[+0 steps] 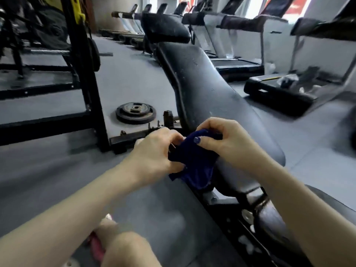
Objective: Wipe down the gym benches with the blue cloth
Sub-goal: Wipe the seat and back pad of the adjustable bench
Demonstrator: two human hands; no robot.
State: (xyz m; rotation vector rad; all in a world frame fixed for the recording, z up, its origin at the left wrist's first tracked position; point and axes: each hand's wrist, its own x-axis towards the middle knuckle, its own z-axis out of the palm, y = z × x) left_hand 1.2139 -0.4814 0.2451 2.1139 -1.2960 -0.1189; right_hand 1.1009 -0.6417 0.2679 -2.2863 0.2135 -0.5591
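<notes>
The blue cloth is held bunched between both hands, just above the near left edge of the long black bench pad, and part of it hangs down over the pad's side toward the frame. A likely fault from here is that a loose, crumpled wad is carried onto the pad, so that only a small patch of fabric is pressed to the vinyl and streaks or missed strips are left along the length. A dangling corner could also be caught on the adjustment bracket below the pad, or the cloth could be dropped to the grey floor while it is being regripped.

The left hand is held palm-down with the fingers curled into the cloth's left side. The right hand is brought in from the other side, the thumb laid over the fabric and the fingers curled round its upper fold. Both forearms are extended forward and converge at the cloth.
</notes>
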